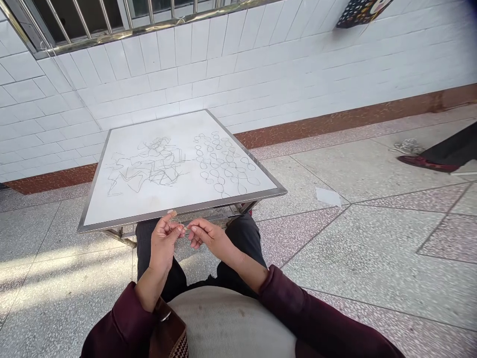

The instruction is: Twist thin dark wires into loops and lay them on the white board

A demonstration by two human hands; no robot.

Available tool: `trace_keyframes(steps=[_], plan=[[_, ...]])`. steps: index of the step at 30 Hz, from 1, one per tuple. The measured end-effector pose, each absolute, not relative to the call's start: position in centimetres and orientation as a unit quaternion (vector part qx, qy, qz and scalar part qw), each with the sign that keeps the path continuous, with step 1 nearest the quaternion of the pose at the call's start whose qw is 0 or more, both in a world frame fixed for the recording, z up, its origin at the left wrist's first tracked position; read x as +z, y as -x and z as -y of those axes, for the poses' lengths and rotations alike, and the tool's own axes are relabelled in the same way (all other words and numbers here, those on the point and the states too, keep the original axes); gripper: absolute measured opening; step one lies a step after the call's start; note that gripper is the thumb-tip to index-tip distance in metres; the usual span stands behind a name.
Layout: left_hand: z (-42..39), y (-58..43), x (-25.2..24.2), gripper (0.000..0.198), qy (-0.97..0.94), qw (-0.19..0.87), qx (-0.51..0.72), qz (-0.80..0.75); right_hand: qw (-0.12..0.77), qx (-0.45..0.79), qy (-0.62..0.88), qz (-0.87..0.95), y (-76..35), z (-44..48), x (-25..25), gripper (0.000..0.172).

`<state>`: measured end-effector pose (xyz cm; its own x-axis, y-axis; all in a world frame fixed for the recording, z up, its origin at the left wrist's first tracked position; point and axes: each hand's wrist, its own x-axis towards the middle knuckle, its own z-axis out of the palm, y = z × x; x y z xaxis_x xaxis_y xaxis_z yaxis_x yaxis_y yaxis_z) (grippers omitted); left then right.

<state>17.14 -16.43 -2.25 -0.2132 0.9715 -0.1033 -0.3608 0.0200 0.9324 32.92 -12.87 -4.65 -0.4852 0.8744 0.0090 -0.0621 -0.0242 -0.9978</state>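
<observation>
My left hand is closed, pinching a small loop of thin cord between thumb and fingers. From the other side my right hand pinches at the end of the same cord, its fingertips almost touching the left ones. Both hands are over my lap, just in front of the table's near edge. Loose, bent lengths of thin cord lie tangled on the left of the white tabletop. Many closed cord loops are spread on its right. Whether the strands are wire or string I cannot tell.
The table has a metal rim and stands against a white tiled wall under a barred window. On the floor at right lie a white paper and a bundle of cord, near another person's shoe.
</observation>
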Motion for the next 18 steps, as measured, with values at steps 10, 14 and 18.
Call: trace_keyframes(steps=[10,14,18], plan=[[16.2,-17.2,-2.6,0.059,-0.248,0.596,0.615,-0.453,0.404,0.697,0.307,0.507,-32.7,12.5,-6.2,0.032],[16.2,-16.9,-2.9,0.057,-0.247,0.591,0.615,-0.459,0.395,0.717,0.273,0.505,-32.9,12.5,-6.3,0.035],[16.2,-16.8,-3.1,0.057,-0.267,0.583,0.614,-0.461,0.397,0.706,0.260,0.526,-32.8,12.4,-7.0,0.036]])
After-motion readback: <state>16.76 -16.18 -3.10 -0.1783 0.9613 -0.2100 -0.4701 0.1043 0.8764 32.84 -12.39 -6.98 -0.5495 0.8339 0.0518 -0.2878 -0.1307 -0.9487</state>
